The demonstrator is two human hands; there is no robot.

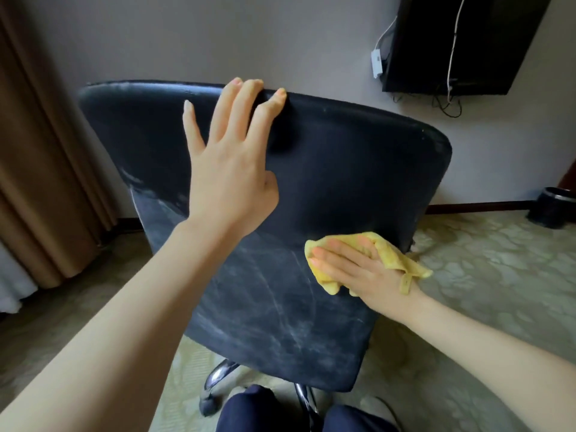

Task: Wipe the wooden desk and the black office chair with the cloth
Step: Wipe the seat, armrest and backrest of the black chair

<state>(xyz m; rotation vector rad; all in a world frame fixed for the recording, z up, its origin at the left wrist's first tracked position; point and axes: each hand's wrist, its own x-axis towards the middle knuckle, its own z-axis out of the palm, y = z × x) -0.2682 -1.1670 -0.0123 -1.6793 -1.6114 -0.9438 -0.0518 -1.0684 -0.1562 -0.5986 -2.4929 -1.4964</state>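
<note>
1. Dark trouser knees [249,410] sit at the bottom edge, nearest the camera, above a pale patterned carpet [486,275].
2. Black office chair [343,169] faces away, its dusty, streaked backrest filling the centre.
3. Left hand [230,169] lies flat and open on the backrest, fingertips hooked over its top edge.
4. Right hand [358,269], fingers straight, presses a yellow cloth [389,251] against the backrest's lower right side.
5. Brown curtain [40,151] hangs at left.
</note>
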